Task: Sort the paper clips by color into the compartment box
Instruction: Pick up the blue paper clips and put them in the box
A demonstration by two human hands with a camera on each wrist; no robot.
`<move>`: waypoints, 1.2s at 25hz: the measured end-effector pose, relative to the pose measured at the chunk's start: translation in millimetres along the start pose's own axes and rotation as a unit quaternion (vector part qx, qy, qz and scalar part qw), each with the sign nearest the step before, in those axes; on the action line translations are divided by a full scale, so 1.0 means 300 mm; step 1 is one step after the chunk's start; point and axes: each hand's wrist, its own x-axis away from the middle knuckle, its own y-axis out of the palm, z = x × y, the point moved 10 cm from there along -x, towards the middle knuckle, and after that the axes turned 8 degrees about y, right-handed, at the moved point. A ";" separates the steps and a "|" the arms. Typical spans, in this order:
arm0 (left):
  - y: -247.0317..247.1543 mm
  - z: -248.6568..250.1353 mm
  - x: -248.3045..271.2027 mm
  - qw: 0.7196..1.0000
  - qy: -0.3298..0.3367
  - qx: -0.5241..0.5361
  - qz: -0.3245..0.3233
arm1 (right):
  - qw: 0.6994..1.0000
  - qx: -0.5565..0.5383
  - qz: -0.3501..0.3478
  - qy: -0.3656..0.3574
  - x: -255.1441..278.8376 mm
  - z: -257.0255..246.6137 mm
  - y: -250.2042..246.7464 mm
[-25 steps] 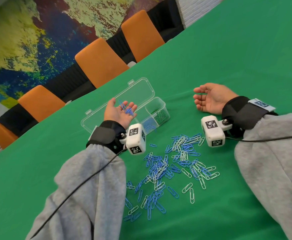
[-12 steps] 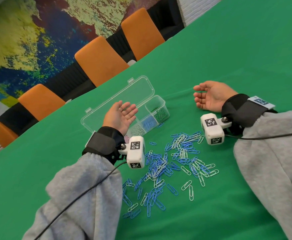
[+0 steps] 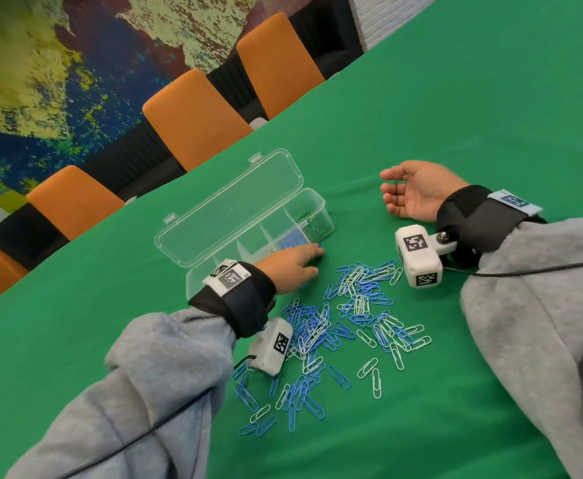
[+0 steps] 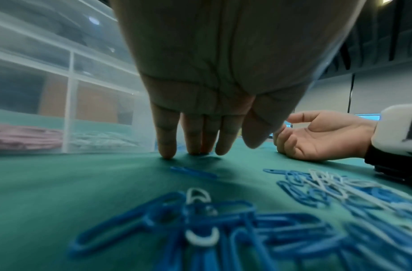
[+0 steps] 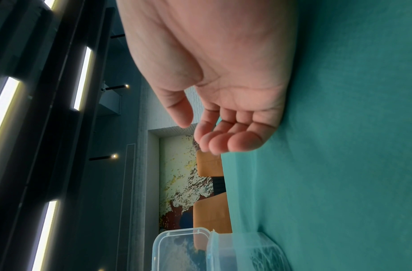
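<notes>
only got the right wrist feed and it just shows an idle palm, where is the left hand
observer: The left hand is down on the green table, fingertips touching the cloth right beside the compartment box.
operator: any clip in its grip
observer: None that I can see. The fingers are straight, and one blue clip lies loose just short of them.
operator: whats left outside the box
observer: A pile of blue and white clips lies on the table between the two arms.
</notes>
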 end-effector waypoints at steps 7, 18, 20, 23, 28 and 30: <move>0.020 -0.092 0.069 0.997 0.014 0.070 -0.020 | 1.000 0.017 0.000 0.001 0.000 0.001 0.006; 0.067 -0.092 0.130 0.998 0.006 0.057 -0.011 | 0.999 0.038 0.000 -0.002 0.016 0.004 0.015; 0.073 -0.091 0.114 0.999 0.003 0.037 -0.010 | 0.999 0.041 0.000 -0.002 0.015 0.003 0.014; 0.077 -0.109 0.108 1.000 -0.009 0.028 -0.004 | 0.999 0.045 -0.002 -0.001 0.010 0.000 0.015; 0.083 -0.166 0.137 0.987 -0.036 0.154 0.013 | 0.999 0.043 -0.001 0.003 -0.004 0.007 0.008; 0.071 -0.188 0.149 0.976 -0.045 0.207 0.038 | 0.999 0.042 -0.002 0.000 -0.004 0.004 0.008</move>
